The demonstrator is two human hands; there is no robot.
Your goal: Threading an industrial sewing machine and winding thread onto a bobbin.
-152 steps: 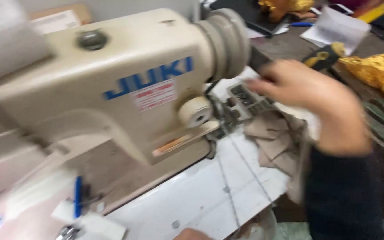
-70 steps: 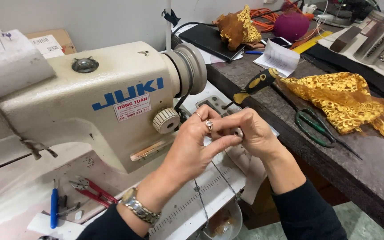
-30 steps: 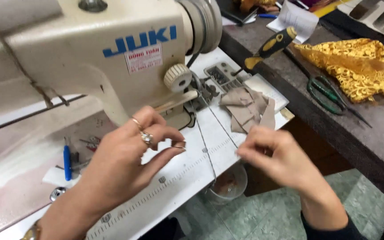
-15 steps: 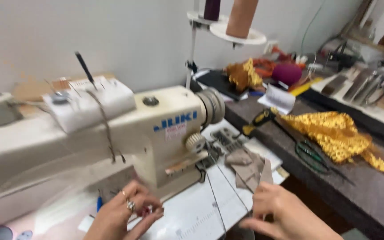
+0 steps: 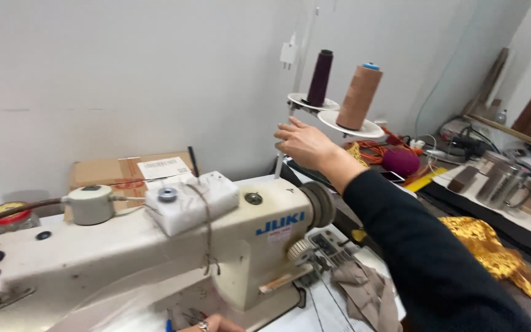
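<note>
A cream industrial sewing machine (image 5: 155, 258) fills the near left of the bench (image 5: 523, 237). Behind it, a white thread stand (image 5: 345, 123) carries a tan thread cone (image 5: 359, 96) and a dark purple spool (image 5: 319, 78). The right hand (image 5: 302, 144) is raised at the stand's pole, fingers (image 5: 287, 132) slightly apart. Only the left hand's (image 5: 213, 324) ringed knuckles are seen at the near edge; its fingers cannot be judged.

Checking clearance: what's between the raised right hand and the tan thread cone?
Head view: only the white stand pole at the fingers of the right hand and the dark purple spool stand before the tan thread cone.
</note>
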